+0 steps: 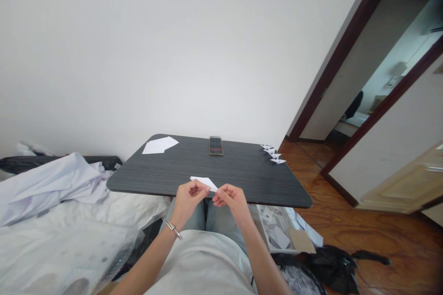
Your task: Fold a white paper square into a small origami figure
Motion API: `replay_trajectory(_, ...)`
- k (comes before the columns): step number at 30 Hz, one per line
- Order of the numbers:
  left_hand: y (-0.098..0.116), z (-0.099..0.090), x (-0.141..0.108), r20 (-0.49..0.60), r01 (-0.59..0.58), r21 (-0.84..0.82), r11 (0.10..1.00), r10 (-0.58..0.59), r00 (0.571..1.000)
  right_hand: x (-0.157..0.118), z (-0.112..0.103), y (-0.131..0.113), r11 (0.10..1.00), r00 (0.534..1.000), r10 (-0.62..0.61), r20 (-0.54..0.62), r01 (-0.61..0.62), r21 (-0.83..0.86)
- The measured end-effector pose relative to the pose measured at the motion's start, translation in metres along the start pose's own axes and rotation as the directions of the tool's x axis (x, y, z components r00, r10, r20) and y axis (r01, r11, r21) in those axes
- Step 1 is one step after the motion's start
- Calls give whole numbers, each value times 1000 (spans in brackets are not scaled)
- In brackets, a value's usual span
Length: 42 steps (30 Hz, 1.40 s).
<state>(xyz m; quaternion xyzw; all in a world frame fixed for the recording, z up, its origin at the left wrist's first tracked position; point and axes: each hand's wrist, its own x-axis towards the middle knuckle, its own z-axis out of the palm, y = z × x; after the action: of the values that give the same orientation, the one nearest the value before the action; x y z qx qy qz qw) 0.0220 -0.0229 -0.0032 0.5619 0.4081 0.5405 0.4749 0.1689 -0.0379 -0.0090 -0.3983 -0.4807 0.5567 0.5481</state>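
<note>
A folded piece of white paper (205, 181) is held between both hands at the near edge of the dark table (180, 166). My left hand (190, 193) pinches its near side, thumb and fingers closed together. At the paper's right corner, my right hand (230, 196) also has thumb and forefinger pinched on it. The paper has a pointed, folded outline, and its near part is partly covered by my fingers.
White paper sheets (159, 144) lie at the table's far left. A phone (216, 145) stands at the back middle. Several small folded paper figures (273, 154) line the right side. Below right sits an open box (277, 228) beside black plastic bags (334, 265).
</note>
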Motion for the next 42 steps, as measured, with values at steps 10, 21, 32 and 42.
replay_trajectory(10,-1,0,-2,29,-32,55,998,30,999,0,2,1,997,996,-52,-71,48,-53)
replay_trajectory(21,-9,-4,1,77,-121,155,980,110,991,1,3,5,999,996,-29,-88,31,24)
replay_trajectory(32,-13,-2,1,59,-118,151,981,111,992,2,5,6,999,997,28,-69,-27,23)
replay_trajectory(42,-10,1,-1,56,-131,208,969,122,991,1,7,9,998,994,22,-103,-15,60)
